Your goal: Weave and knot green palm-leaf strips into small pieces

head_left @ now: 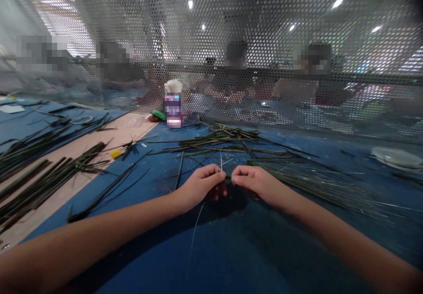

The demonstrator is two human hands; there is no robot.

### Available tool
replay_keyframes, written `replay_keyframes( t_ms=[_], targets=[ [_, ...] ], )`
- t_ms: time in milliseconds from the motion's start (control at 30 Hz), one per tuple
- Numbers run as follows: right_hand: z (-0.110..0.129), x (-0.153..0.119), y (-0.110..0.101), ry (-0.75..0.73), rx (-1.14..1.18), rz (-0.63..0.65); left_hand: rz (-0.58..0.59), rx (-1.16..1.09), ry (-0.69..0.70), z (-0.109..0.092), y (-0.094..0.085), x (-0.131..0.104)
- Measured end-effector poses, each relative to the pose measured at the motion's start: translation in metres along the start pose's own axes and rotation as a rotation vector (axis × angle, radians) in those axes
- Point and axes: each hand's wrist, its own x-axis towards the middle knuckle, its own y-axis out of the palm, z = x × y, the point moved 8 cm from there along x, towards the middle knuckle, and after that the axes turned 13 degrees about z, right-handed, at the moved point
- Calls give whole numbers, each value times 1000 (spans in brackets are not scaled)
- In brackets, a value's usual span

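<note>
Here at the blue desk (158, 258), with twelve o'clock set at the perforated metal screen (231, 16), the two hands meet almost thumb to thumb, just apart! The left hand (200, 186) pinches a thin pale strand (221, 162) between thumb and forefinger; one end pokes up towards twelve, and a fine length trails below the palm towards seven. The right hand (256, 181), at three o'clock from it, has thumb and forefinger pressed together, though I can't tell whether anything sits between them. Just beyond, at twelve, lies a loose pile of green strips (221, 140); a spray of fine shiny strands (330, 192) fans out towards four. Over at nine, a thick green bundle (59, 181); at ten, a yellow piece (115, 154); at eleven, an upright white-topped bottle (173, 106).
</note>
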Motion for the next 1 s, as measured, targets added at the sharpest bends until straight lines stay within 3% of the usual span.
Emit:
replay_keyframes(
  t_ms=[167,267,400,467,533,800,900,1000],
  targets=[
    [7,-4,-23,-41,-136,-71,-1,-102,23,-11,1,-3],
    [2,-2,-22,-22,-97,-151,-1,-84,99,-23,3,-8],
    [-4,0,4,1,-33,-146,-42,401,181,-45,4,-17],
    [-10,-1,16,55,116,-123,-26,662,155,-50,9,-19],
    [-13,-4,27,95,278,-95,6,787,151,-53,13,-19],
    [-19,-9,46,136,375,5,86,880,157,-46,21,-19],
    [-21,-4,40,139,313,13,103,936,153,-42,21,-19],
    [3,-3,24,99,192,-6,118,956,121,-35,20,-17]
  ],
)
